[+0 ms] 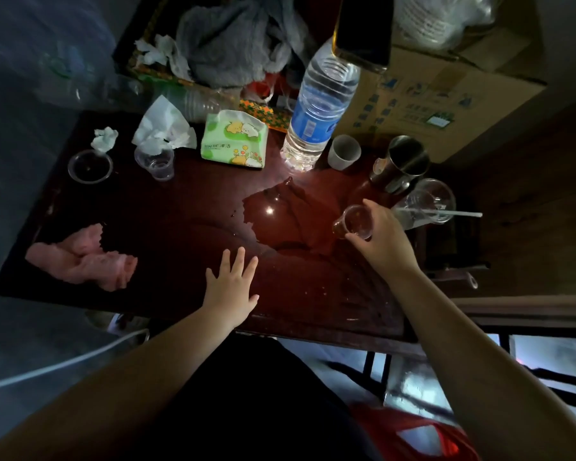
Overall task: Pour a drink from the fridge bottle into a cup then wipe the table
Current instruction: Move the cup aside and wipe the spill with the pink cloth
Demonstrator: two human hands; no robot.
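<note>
Right hand [383, 236] grasps one clear plastic cup [354, 221], tipped on its side with a bit of brown liquid in its base, at the right edge of the one puddle [280, 217]. Left hand [231, 284] is flat, fingers straight, holding nothing, over the table [167, 227] near its front edge; contact unclear. One water bottle [316, 104], blue label, stands at the back, just behind the puddle. Two more clear cups at left: far-left cup [90, 167] and second left cup [155, 163]. One paper cup [344, 156], one metal cup [404, 168], one tissue pack [235, 139]. One pink cloth [84, 261] lies front left. Clear cups with a straw [446, 213] at far right: count unclear.
</note>
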